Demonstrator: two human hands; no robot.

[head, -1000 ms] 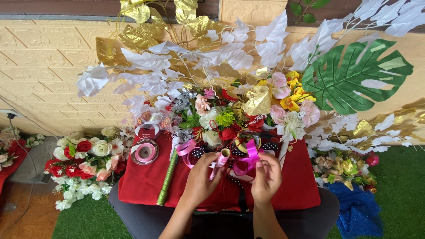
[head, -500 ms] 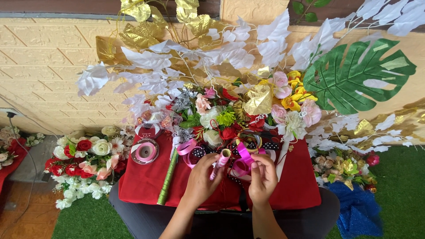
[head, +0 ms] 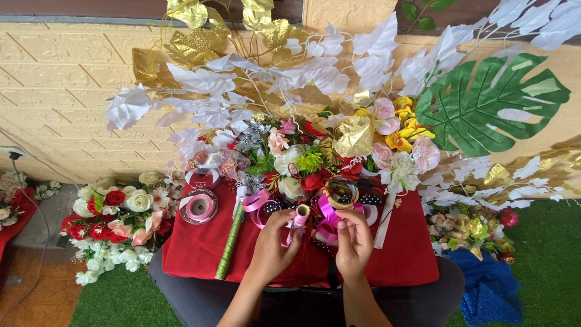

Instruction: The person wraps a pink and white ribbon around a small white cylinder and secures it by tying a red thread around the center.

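My left hand (head: 272,245) grips a small pink roll with a tan core end (head: 299,219), held upright over the red cloth (head: 193,251). My right hand (head: 354,241) pinches a loop of bright magenta ribbon (head: 328,219) just to the right of the roll. Both hands hover close together above my lap. Around them lie a pale pink ribbon curl (head: 255,201), black dotted ribbon (head: 272,206) and a gold ribbon ring (head: 342,194).
A pink ribbon spool (head: 198,206) and a green glittery stick (head: 230,243) lie at left on the cloth. Artificial flowers (head: 315,158), white and gold leaves, and a big green leaf (head: 484,103) crowd the back. Rose bunches (head: 115,215) sit on green turf at left.
Both hands have drawn slightly nearer to me. The magenta ribbon has been pulled up into a loop at the right hand, and the pink roll stands more upright in the left hand.
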